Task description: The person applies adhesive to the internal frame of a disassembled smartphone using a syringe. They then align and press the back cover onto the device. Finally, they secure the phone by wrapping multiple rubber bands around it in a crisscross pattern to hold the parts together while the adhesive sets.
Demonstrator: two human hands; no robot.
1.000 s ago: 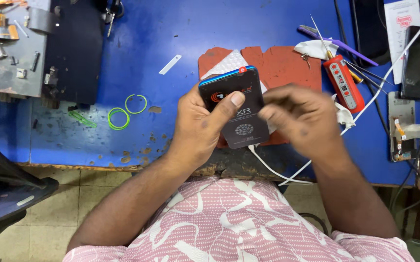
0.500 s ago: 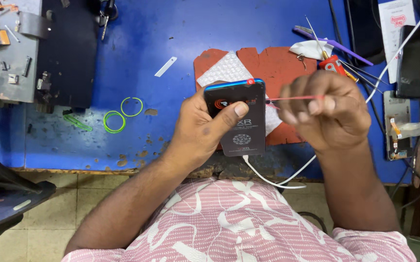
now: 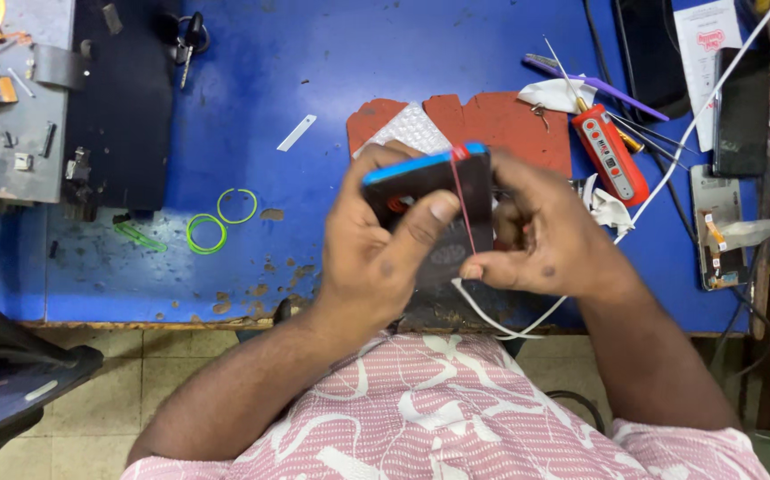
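My left hand grips a dark phone with a blue top edge, thumb laid across its back. A red rubber band runs lengthwise around the phone near its right side. My right hand holds the phone's right edge, its fingers pinching the band at the lower end. Both hands hover over the near edge of the blue workbench, above a worn red mat.
Two green rubber bands lie to the left. A red handheld tool, tweezers and a purple tool sit at the right with a white cable. Opened phones lie far right. A grey parts tray is far left.
My right hand, which stretched the red band out to the right of the phone, has come back in; the band now wraps around the phone. The phone has tilted.
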